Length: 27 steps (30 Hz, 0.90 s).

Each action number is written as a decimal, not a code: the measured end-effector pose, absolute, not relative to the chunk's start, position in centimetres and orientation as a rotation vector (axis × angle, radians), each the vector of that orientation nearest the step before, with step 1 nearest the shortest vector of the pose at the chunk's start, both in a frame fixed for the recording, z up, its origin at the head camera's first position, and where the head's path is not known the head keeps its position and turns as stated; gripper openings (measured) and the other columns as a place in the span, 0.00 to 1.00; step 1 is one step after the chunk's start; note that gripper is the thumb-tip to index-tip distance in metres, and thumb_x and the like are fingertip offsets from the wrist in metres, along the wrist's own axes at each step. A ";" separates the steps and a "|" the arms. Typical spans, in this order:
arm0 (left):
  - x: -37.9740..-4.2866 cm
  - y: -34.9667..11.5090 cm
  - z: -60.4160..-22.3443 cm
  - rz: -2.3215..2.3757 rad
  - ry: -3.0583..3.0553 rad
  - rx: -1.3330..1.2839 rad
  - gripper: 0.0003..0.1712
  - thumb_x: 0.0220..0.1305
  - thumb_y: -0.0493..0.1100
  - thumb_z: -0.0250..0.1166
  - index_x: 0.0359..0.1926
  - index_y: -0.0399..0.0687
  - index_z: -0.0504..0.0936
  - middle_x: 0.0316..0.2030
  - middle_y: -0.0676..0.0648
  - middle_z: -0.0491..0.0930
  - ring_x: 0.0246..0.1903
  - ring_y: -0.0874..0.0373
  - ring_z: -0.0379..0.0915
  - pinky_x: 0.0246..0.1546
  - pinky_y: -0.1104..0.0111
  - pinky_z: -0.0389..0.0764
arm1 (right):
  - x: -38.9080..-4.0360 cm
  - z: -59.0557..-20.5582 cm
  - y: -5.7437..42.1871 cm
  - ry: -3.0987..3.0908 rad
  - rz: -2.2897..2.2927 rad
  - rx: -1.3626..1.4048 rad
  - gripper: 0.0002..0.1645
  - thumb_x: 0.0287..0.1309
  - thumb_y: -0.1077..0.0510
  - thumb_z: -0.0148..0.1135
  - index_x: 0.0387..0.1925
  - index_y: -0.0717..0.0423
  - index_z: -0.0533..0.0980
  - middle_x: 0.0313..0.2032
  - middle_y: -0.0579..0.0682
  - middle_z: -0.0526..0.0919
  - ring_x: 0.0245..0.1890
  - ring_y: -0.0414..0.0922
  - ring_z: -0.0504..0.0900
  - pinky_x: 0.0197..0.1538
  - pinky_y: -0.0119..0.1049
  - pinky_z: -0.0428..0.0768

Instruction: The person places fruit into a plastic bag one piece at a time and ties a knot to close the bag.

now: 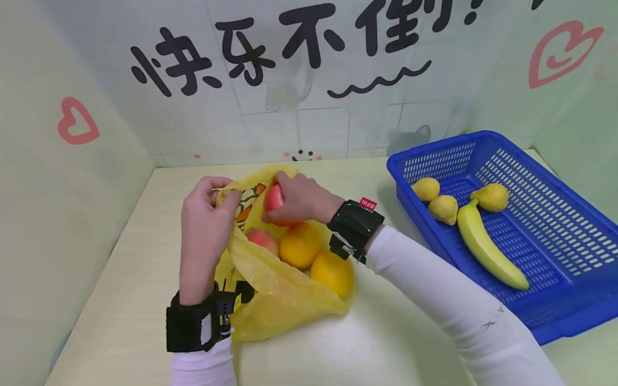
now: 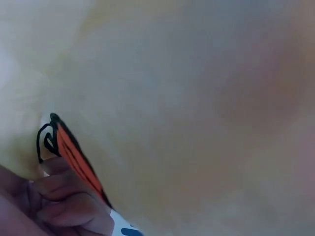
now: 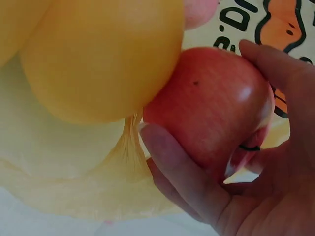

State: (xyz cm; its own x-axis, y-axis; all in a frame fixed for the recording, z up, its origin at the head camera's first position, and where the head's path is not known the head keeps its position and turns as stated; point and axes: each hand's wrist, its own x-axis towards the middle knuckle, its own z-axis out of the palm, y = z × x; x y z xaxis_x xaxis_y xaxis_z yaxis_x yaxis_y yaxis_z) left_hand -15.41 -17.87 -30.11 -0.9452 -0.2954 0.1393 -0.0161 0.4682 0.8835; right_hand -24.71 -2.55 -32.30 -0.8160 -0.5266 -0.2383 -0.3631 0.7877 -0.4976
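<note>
1. Gripping a red apple, the right hand curls its fingers round it at the mouth of the yellow bag.
2. Pinching the bag's left edge is the left hand.
3. Lying nearer in the bag: another red fruit and two oranges, one partly hiding the held apple from the right wrist camera.
4. Farther right, a blue basket holds three lemons and a banana.

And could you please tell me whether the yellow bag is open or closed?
Open: the yellow bag gapes, showing oranges inside, while the left hand holds its edge.
</note>
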 end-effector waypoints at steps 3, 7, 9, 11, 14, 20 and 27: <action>-15.5 -18.0 -30.1 -1.421 -2.480 0.305 0.13 0.67 0.44 0.61 0.49 0.45 0.78 0.19 0.52 0.67 0.15 0.58 0.62 0.18 0.72 0.68 | -24.7 -32.7 -3.0 2.652 -0.607 -0.618 0.45 0.54 0.36 0.67 0.66 0.50 0.60 0.49 0.53 0.75 0.48 0.50 0.76 0.45 0.36 0.81; -15.6 -18.2 -30.0 -1.365 -2.518 0.371 0.14 0.65 0.44 0.64 0.50 0.45 0.77 0.25 0.49 0.71 0.19 0.58 0.67 0.22 0.74 0.74 | -24.7 -33.4 -3.7 2.707 -0.538 -0.567 0.47 0.55 0.35 0.68 0.68 0.50 0.59 0.52 0.55 0.74 0.51 0.53 0.73 0.51 0.41 0.81; -15.6 -18.3 -30.0 -1.352 -2.530 0.395 0.15 0.64 0.43 0.64 0.50 0.45 0.76 0.28 0.48 0.71 0.18 0.58 0.68 0.23 0.75 0.76 | -24.8 -33.7 -4.0 2.722 -0.500 -0.549 0.48 0.55 0.36 0.68 0.69 0.50 0.58 0.54 0.57 0.73 0.52 0.55 0.73 0.53 0.43 0.80; -15.6 -18.4 -30.0 -1.347 -2.539 0.407 0.15 0.64 0.42 0.64 0.51 0.45 0.76 0.30 0.48 0.71 0.17 0.59 0.68 0.23 0.75 0.76 | -24.8 -33.9 -4.1 2.727 -0.472 -0.540 0.49 0.54 0.36 0.68 0.69 0.49 0.58 0.55 0.58 0.72 0.53 0.56 0.73 0.54 0.44 0.80; -15.6 -18.5 -30.0 -1.327 -2.560 0.422 0.15 0.64 0.42 0.64 0.51 0.45 0.76 0.31 0.47 0.71 0.17 0.58 0.67 0.23 0.74 0.76 | -24.9 -34.1 -4.2 2.721 -0.430 -0.555 0.49 0.54 0.37 0.69 0.70 0.48 0.58 0.56 0.59 0.71 0.54 0.56 0.72 0.55 0.45 0.80; -15.7 -18.7 -30.2 -1.284 -2.599 0.426 0.14 0.63 0.42 0.65 0.49 0.45 0.77 0.33 0.47 0.71 0.19 0.57 0.64 0.24 0.72 0.72 | -25.2 -34.7 -3.7 2.668 -0.346 -0.619 0.46 0.57 0.40 0.68 0.70 0.51 0.61 0.59 0.60 0.70 0.57 0.57 0.70 0.60 0.46 0.76; -15.7 -18.8 -30.2 -1.294 -2.629 0.415 0.14 0.64 0.44 0.64 0.49 0.45 0.77 0.32 0.47 0.70 0.20 0.57 0.66 0.24 0.73 0.74 | -25.5 -35.1 -3.2 2.627 -0.329 -0.640 0.49 0.56 0.37 0.68 0.72 0.50 0.60 0.61 0.59 0.69 0.58 0.57 0.70 0.63 0.46 0.75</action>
State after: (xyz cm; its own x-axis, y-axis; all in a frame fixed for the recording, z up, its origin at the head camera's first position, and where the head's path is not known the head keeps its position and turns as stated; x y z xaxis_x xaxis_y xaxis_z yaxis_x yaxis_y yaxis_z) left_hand -15.72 -18.80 -30.24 -0.9444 -0.3263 0.0397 -0.1675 0.5817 0.7960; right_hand -25.49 -3.19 -35.09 -0.8084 -0.4829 -0.3367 -0.3849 0.8663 -0.3185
